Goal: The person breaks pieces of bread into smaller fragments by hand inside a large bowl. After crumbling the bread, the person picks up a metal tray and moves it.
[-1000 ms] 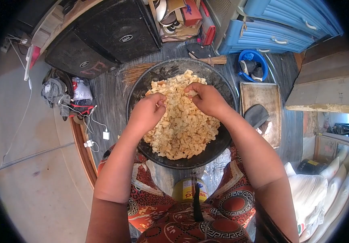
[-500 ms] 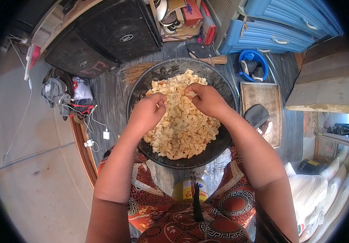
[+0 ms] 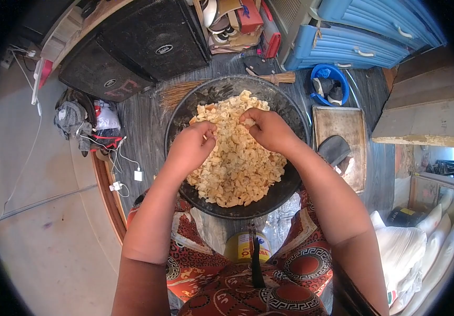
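A wide black basin (image 3: 290,181) holds a heap of pale torn bread pieces (image 3: 237,174), some with brown crust. Over the left part of the heap, my left hand (image 3: 192,145) is closed, thumb and fingers drawn together; what lies between them is hidden. Across from it, my right hand (image 3: 271,129) pinches a small brown-edged piece of bread between thumb and forefinger. Both hands are low over the heap, with a short gap between them.
Behind the basin lies a straw broom (image 3: 177,95). To the right are a blue bucket (image 3: 347,87) with shoes and a worn baking tray (image 3: 353,118) with a dark cap-like item. A yellow-labelled tin (image 3: 245,247) stands between my legs. Black speakers (image 3: 153,47) stand at the back left.
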`<state>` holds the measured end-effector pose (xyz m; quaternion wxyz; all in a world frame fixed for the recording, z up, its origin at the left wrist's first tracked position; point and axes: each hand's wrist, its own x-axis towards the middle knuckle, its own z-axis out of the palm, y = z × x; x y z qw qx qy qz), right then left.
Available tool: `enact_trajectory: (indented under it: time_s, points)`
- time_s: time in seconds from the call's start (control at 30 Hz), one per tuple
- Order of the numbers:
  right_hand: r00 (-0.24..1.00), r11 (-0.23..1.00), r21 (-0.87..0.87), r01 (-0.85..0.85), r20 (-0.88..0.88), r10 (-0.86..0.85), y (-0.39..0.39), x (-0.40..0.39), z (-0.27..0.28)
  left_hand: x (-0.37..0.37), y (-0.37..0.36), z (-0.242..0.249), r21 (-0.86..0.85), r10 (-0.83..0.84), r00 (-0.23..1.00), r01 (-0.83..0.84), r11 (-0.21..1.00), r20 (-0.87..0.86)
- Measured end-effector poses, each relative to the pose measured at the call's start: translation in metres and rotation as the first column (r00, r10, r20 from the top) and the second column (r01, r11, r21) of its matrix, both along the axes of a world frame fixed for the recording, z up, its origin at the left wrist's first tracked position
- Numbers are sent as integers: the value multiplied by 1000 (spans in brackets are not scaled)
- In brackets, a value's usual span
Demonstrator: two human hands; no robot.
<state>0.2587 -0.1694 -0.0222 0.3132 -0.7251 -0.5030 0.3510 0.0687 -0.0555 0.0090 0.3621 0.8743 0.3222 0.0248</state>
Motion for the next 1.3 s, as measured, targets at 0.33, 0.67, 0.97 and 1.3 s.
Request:
enact_trajectory:
  time_s: [0.33,0.67,0.97,1.3]
  points:
    - [1000,999,-45,5,-18,-6,1,-1,1,0,0,0,4,-13,1000,13,1000,13]
    - [1000,998,-62,4,-3,-4,1,-1,3,-1,0,0,14,-8,1000,7,1000,17]
    - [1000,997,-71,-1,-5,0,1,-1,3,0,-1,1,7,-2,1000,2,1000,-3]
    - [1000,998,-62,-15,14,16,0,0,3,-1,1,-3,15,-12,1000,12,1000,5]
